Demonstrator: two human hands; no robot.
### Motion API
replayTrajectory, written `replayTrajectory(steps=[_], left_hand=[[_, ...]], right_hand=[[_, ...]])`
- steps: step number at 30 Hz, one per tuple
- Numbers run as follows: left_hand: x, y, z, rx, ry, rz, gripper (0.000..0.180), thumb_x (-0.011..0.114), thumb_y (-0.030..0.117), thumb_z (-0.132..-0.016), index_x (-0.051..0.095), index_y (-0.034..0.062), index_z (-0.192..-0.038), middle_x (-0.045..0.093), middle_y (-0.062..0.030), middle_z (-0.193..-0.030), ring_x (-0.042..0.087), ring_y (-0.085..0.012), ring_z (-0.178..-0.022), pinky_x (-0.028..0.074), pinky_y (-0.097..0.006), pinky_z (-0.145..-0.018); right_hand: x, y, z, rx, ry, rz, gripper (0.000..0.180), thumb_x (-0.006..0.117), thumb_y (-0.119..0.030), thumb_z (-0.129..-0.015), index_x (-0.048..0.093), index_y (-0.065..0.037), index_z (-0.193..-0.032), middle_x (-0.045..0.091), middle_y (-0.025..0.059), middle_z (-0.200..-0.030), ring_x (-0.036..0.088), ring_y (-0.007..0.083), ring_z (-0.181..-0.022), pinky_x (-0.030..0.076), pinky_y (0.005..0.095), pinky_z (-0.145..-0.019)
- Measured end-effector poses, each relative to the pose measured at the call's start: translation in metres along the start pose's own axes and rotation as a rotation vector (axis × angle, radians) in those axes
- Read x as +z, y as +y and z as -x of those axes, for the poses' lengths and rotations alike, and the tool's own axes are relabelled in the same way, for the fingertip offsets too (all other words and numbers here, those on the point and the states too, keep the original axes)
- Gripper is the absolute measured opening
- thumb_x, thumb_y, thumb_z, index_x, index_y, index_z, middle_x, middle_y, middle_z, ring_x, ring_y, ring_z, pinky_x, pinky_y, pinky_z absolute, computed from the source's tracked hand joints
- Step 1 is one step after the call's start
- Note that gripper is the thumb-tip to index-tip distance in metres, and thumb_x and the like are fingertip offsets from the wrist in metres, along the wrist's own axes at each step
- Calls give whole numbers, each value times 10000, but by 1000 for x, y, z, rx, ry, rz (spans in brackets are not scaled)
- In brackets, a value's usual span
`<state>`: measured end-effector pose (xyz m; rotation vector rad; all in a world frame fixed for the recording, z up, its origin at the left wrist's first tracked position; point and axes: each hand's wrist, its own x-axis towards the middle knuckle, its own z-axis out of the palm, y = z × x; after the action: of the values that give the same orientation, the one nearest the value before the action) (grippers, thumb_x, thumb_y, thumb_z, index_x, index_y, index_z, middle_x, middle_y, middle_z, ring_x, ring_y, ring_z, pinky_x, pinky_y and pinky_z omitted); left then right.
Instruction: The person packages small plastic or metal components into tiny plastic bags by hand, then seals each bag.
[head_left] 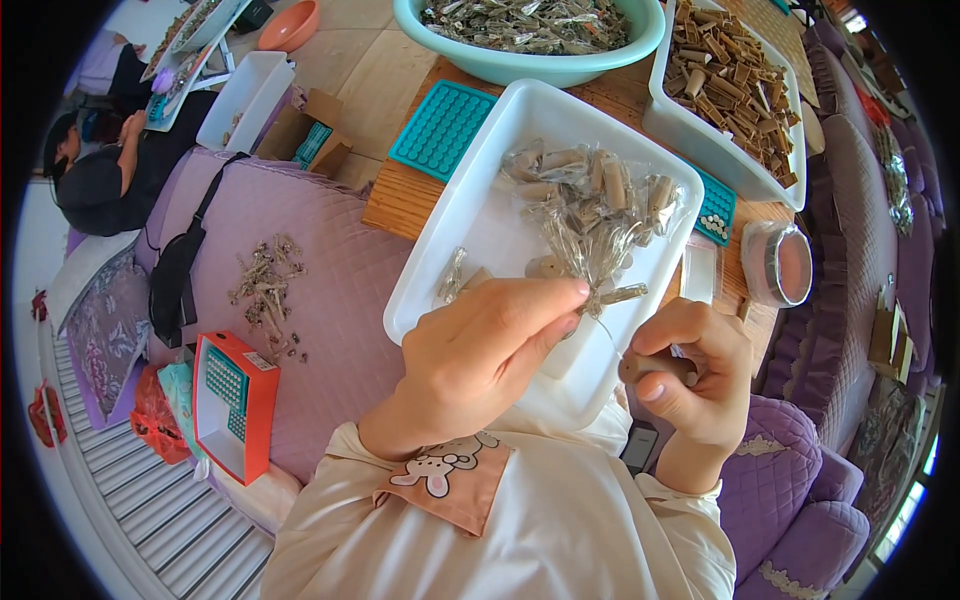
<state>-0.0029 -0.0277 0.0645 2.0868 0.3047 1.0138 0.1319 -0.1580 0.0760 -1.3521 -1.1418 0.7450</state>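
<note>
My left hand (480, 340) is over the white tray (440, 260), thumb and forefinger pinched together. A thin pale thread (608, 332) runs from about these fingertips toward my right hand (705, 365). Just beyond the left fingertips are twisted clear plastic wrappers (590, 245); whether the fingers touch them is hard to tell. Closed at the tray's near right edge, my right hand grips a small brown cylinder (645, 368). Several brown cylinders in clear wrap (612, 185) lie heaped in the tray's far part.
Beyond the tray stand a green basin (490, 62) of wrapped pieces and a white bin (655, 110) of brown pieces. Teal molded trays (440, 130) flank it. A round clear container (778, 265) sits right. An orange box (265, 385) rests left; another person (110, 185) sits far left.
</note>
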Motion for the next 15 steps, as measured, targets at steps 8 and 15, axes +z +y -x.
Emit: replayTrajectory(steps=[8,15], left_hand=[[6,1,3,123,59,-31,293,677,-93,-612,575,3,-868,619,-108,-749,601,-165,-637,487,-219,-530],[9,-1,3,104,38,37,302,660,-52,-617,585,35,-896,612,-67,-761,597,-159,-627,470,-230,-492]], right_hand=[[15,-8,5,117,255,228,126,631,-50,-697,523,-2,-742,562,48,-592,471,72,-436,362,188,-422],[23,-8,2,201,218,369,135,629,-25,-695,517,5,-764,547,45,-575,500,71,-444,375,199,-410]])
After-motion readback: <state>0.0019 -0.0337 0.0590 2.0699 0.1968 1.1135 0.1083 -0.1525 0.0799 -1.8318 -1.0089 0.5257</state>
